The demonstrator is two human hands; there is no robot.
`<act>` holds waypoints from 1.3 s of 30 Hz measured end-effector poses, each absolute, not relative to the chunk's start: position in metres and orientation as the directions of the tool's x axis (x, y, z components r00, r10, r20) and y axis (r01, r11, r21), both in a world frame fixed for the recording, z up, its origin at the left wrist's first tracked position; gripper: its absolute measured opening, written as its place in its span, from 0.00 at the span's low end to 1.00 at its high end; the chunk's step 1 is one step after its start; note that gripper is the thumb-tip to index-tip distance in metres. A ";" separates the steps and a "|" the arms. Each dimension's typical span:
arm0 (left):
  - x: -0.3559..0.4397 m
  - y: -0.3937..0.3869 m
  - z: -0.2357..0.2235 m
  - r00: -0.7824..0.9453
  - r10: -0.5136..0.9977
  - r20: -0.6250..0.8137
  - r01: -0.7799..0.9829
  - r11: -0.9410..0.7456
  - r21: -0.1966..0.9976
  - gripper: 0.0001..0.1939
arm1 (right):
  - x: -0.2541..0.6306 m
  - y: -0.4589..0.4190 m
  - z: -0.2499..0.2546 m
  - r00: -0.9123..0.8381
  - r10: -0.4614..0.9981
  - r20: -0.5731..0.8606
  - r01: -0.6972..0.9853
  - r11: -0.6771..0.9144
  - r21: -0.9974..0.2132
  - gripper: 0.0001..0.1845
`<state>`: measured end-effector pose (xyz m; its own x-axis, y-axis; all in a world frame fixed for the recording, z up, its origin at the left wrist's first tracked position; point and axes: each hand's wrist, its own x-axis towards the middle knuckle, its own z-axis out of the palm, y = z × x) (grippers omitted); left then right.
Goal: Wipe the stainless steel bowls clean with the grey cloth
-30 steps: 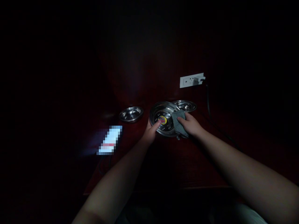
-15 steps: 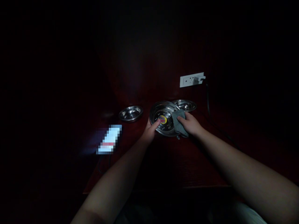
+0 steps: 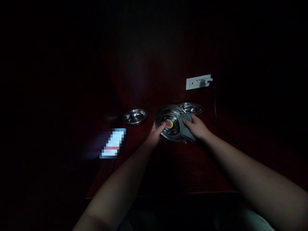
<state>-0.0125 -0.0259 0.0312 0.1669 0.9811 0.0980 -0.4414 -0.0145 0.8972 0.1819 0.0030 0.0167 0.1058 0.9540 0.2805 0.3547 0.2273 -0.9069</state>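
A shiny metal bowl (image 3: 171, 113) is tilted toward me above the dark red table, a round yellow and red sticker on its inner bottom. My left hand (image 3: 156, 133) grips its left side, the thumb inside near the sticker and the fingers hidden behind. In my right hand (image 3: 198, 126) is a folded grey cloth (image 3: 185, 123), pressed over the bowl's right rim with the thumb on top. Behind that rim a second metal dish (image 3: 193, 108) lies on the table, partly covered. Another metal bowl (image 3: 135, 116) sits upright to the left.
A lit, pixelated phone-like screen (image 3: 113, 143) lies at the left, with a thin cable below it. On the back wall is a white socket panel (image 3: 197, 82) with a plug in it. A black cord (image 3: 215, 102) hangs down to the right. The table's front edge (image 3: 183, 193) runs below my forearms.
Hardly anything differs. The whole view has shifted very slightly, and both hands keep their hold on the bowl and the cloth at nearly the same spot.
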 end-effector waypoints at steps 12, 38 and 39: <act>-0.011 -0.019 0.019 0.177 0.979 0.101 -0.464 -0.007 0.886 0.30 | 0.182 0.001 0.019 0.115 0.951 0.288 0.408 0.219 -0.886 0.15; -0.011 -0.015 0.012 0.186 0.974 0.130 -0.466 -0.028 0.884 0.33 | 0.179 -0.003 0.022 0.095 0.954 0.284 0.385 0.228 -0.894 0.15; -0.011 -0.015 0.012 0.188 0.974 0.126 -0.466 -0.024 0.884 0.33 | 0.179 -0.003 0.023 0.096 0.954 0.285 0.386 0.228 -0.894 0.15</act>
